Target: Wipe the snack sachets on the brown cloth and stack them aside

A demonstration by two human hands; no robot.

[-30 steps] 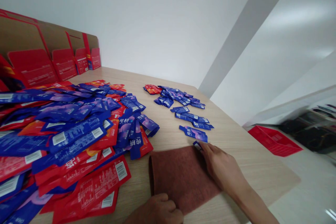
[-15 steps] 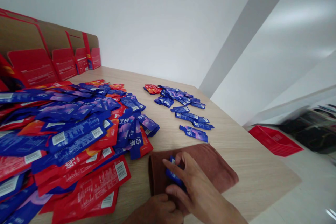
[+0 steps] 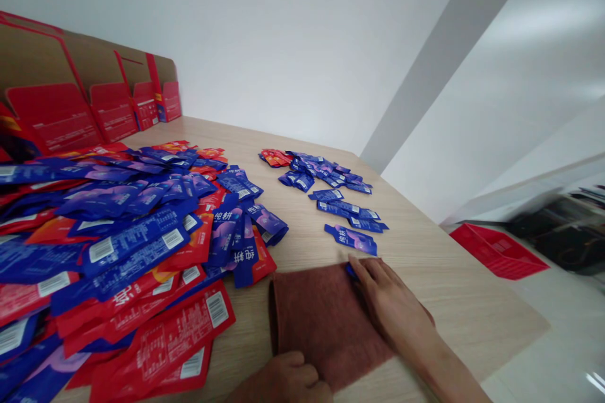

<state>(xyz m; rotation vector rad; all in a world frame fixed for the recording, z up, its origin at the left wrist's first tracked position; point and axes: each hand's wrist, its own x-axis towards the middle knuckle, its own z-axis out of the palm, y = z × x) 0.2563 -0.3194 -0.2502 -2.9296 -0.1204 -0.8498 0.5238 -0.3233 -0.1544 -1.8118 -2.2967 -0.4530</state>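
A folded brown cloth (image 3: 326,321) lies on the table in front of me. At its near edge is my left hand (image 3: 290,381), fingers curled closed against the fabric. My right hand (image 3: 390,299) is over the far right part of the cloth, closed on a blue sachet (image 3: 350,269); only a small corner of it shows past the fingers. Just beyond that hand lies a separate blue-purple sachet (image 3: 352,239) flat on the wood. Left of the cloth spreads a large heap of red and blue sachets (image 3: 137,245).
Several blue sachets (image 3: 326,170) lie farther back in a loose row, beside a small red bunch (image 3: 274,157). Open red cardboard boxes (image 3: 113,113) stand against the wall at left. A red basket (image 3: 496,252) is beyond the table's right edge.
My right hand has moved right and away across the cloth with the blue sachet, from the cloth's left part to its far right part. My left hand stays at the near edge.
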